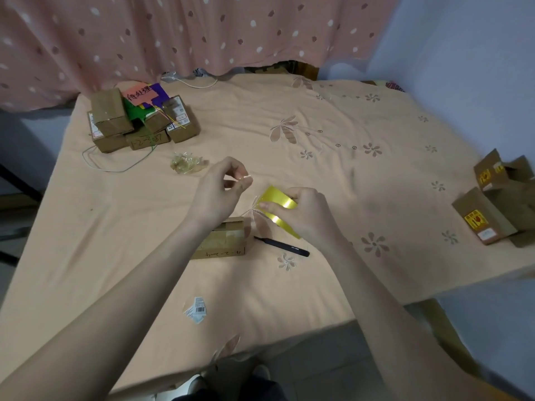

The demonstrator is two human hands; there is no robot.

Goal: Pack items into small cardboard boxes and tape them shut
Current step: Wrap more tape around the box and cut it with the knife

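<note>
Two hands work above the bed [333, 175]. My right hand [301, 215] has its grip closed on a shiny yellow sheet [279, 208], thumb on top and fingers curled under it. My left hand [217, 192] is raised just beside it, fingertips pinched together on something thin and pale; I cannot tell what it is, perhaps a clear film or a bit of tape.

Under my left wrist a small box [223, 241] lies on the bedspread, its top already glossy with tape and a number written on its near side. A black pen [282, 246] lies just right of it, below the sheet. A stack of sealed boxes [139, 123] with coloured paper sits at the far left, open boxes [498, 204] wait at the right edge, a crumpled wad of clear tape [188, 164] lies near the stack, and peeled labels [197, 309] lie close to me.

I judge the step in hand to be readying the sheet for packing. To do it well I would keep the right grip firm but flat so the sheet does not crease, draw the left pinch away slowly and evenly, and keep whatever comes off clear of the bedspread so it does not cling. The open boxes are well apart from my hands, so one must be brought nearer first.
</note>
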